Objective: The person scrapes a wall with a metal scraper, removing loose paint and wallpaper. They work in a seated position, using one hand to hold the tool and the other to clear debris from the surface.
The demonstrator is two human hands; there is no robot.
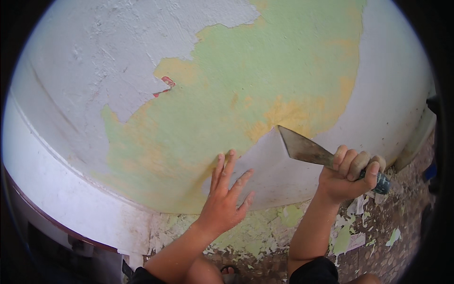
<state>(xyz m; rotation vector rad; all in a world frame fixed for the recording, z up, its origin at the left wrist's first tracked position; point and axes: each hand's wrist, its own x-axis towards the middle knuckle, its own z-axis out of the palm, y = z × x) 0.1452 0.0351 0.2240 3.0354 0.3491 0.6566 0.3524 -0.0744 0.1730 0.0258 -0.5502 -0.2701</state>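
My right hand (351, 170) is closed around the dark, paint-spotted handle of a metal scraper (305, 143). The blade's edge meets the wall where a pale grey-white paint layer (266, 174) borders an exposed yellow patch (287, 113). To the left, my left hand (227, 191) has its fingers spread and holds nothing. Its fingertips rest at the wall surface, near the border of the pale paint and the bared green layer (227, 88). A small red spot (168, 81) shows at the upper left edge of the green area.
Green and white paint flakes (342, 238) litter the patterned floor (379, 220) and the wall's foot. A white ledge (78, 195) with a dark red edge curves along the left. A sandalled foot (228, 270) shows at the bottom. Dark objects stand at the right rim.
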